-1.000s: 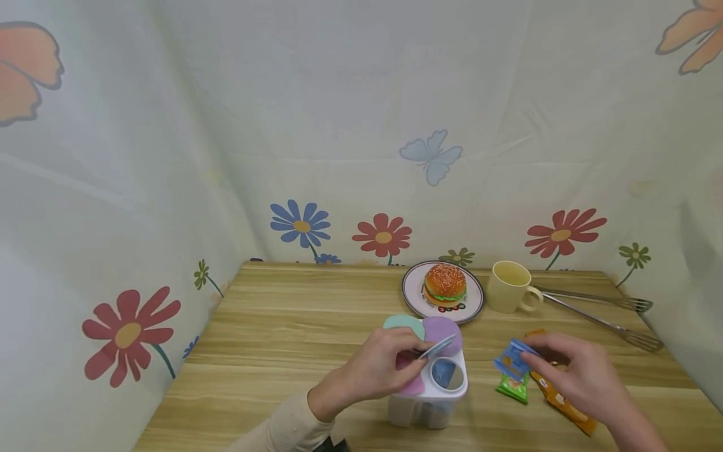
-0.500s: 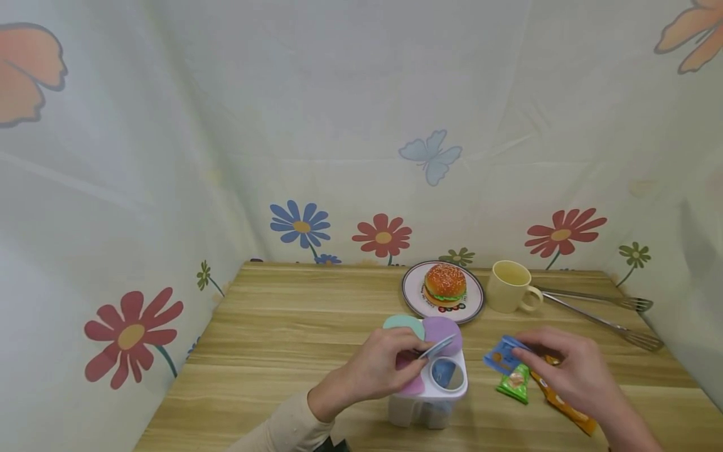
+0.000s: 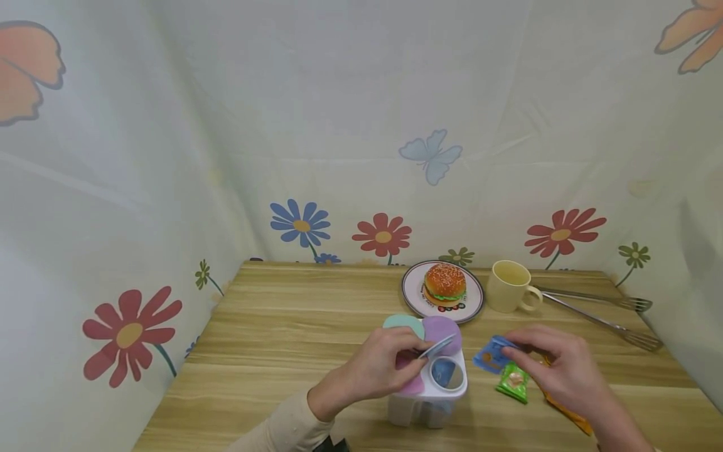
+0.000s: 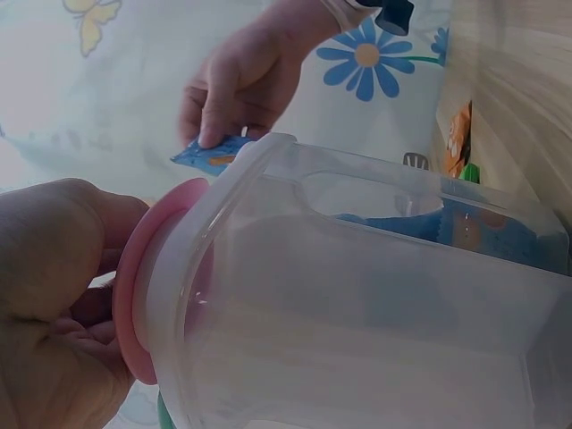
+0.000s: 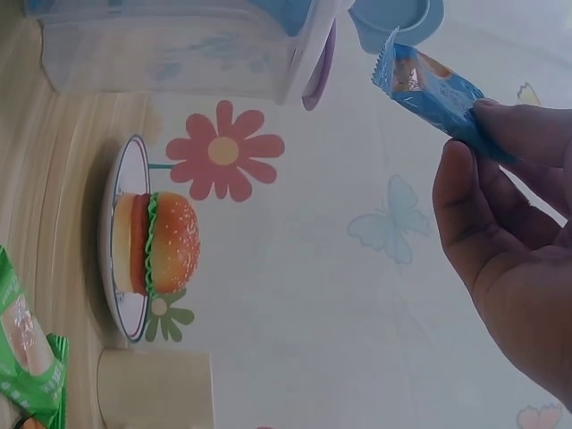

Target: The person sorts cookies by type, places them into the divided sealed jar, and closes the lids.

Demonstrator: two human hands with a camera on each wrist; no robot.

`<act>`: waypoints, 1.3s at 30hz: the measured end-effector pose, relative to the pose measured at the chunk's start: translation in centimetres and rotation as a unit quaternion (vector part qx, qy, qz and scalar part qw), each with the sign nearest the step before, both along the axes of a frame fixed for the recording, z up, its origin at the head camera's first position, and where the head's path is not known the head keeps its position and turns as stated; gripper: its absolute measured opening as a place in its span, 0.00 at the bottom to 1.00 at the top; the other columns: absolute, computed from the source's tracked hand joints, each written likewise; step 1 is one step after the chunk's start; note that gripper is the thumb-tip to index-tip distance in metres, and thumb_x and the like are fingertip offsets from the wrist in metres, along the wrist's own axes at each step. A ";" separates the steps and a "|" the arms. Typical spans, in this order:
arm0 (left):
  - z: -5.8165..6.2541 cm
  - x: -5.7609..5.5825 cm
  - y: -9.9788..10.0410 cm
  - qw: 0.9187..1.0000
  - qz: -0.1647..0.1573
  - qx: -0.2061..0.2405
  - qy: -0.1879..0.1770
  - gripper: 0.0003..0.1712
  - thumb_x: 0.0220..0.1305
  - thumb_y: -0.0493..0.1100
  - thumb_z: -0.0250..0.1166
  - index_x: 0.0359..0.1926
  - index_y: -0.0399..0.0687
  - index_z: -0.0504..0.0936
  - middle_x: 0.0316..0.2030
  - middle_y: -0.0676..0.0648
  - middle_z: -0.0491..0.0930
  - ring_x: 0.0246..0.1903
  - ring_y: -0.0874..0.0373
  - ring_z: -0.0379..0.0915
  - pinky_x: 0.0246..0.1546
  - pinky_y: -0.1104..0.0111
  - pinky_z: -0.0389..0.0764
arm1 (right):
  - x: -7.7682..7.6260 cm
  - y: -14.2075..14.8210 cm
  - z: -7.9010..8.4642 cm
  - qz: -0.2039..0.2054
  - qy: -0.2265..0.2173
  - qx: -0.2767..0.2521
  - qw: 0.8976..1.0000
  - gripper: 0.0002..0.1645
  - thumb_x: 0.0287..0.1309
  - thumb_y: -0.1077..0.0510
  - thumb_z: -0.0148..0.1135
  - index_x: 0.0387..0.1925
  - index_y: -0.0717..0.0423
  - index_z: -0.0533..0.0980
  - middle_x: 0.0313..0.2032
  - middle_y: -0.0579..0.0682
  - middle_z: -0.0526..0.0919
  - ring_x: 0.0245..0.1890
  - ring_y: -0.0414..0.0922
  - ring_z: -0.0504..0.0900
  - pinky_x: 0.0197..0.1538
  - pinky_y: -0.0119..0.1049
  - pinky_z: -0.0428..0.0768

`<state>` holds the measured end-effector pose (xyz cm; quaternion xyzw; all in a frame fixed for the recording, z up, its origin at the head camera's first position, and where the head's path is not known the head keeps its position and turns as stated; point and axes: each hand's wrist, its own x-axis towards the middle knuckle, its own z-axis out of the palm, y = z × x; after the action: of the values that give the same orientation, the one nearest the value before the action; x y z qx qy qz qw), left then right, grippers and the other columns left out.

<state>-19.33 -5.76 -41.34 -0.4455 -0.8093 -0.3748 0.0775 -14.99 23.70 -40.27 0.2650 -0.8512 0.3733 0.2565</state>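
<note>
My left hand [image 3: 386,364] pinches a light blue round lid [image 3: 439,346], raised and tilted over a clear storage container [image 3: 420,411] with a white top. Beside that lid, one round opening [image 3: 449,375] is uncovered. Green, purple and pink lids cover the other openings. Through the clear wall in the left wrist view, a blue packet [image 4: 492,234] shows inside. My right hand [image 3: 559,367] pinches a small blue snack packet [image 5: 436,94] between thumb and fingers, in the air to the right of the container. Below it lies a green snack packet [image 3: 513,383] on the table.
An orange packet [image 3: 572,414] lies partly hidden under my right hand. Behind the container, a toy hamburger [image 3: 445,285] sits on a plate [image 3: 412,295]. A yellow mug [image 3: 503,298] stands to its right, near two metal utensils [image 3: 632,304] lying on the wooden table [image 3: 294,314].
My right hand has moved left with the blue packet, toward the container, uncovering more of the green packet. The left hand and the blue lid have stayed in place.
</note>
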 end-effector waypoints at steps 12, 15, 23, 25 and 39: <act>0.1 0.0 0.1 1.000 -0.003 0.000 0.000 0.11 0.62 0.39 0.68 0.45 0.43 0.86 0.37 0.51 0.84 0.37 0.74 0.75 0.39 0.85 0.77 | 0.0 -1.2 0.4 0.070 -0.019 -0.031 0.997 0.19 0.46 0.75 0.70 0.37 0.51 0.83 0.36 0.43 0.86 0.32 0.35 0.84 0.34 0.25 0.82; 0.1 0.0 0.1 1.000 -0.003 0.001 0.000 0.11 0.61 0.39 0.68 0.45 0.43 0.86 0.37 0.50 0.84 0.37 0.74 0.75 0.39 0.85 0.77 | -0.2 -1.5 0.4 0.103 0.004 -0.037 0.994 0.18 0.47 0.74 0.70 0.37 0.53 0.83 0.36 0.45 0.86 0.33 0.36 0.84 0.36 0.24 0.82; 0.1 0.0 0.0 1.000 0.000 0.000 0.006 0.10 0.61 0.39 0.68 0.44 0.43 0.86 0.36 0.51 0.84 0.36 0.73 0.75 0.39 0.86 0.77 | -0.4 -2.9 0.0 0.147 0.020 -0.064 0.987 0.23 0.41 0.79 0.70 0.38 0.56 0.82 0.34 0.48 0.85 0.32 0.36 0.83 0.36 0.24 0.82; 0.1 -0.1 0.0 1.000 0.000 -0.002 0.005 0.11 0.61 0.39 0.68 0.45 0.43 0.86 0.36 0.51 0.84 0.36 0.73 0.75 0.39 0.86 0.77 | -0.5 -3.2 -0.2 0.153 0.027 -0.066 0.986 0.25 0.39 0.81 0.70 0.38 0.56 0.82 0.34 0.48 0.85 0.32 0.35 0.82 0.35 0.23 0.81; 0.2 0.0 0.0 1.000 0.001 -0.006 -0.003 0.11 0.62 0.39 0.68 0.46 0.43 0.86 0.37 0.51 0.84 0.36 0.73 0.75 0.39 0.85 0.77 | -1.1 -4.4 -0.6 0.158 0.100 -0.043 0.981 0.31 0.26 0.83 0.72 0.36 0.55 0.83 0.33 0.49 0.86 0.34 0.37 0.83 0.39 0.21 0.79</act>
<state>-19.31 -5.81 -41.11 -0.4440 -0.8121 -0.3714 0.0728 -16.14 19.34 -40.91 0.4205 -0.7520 0.4171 0.2894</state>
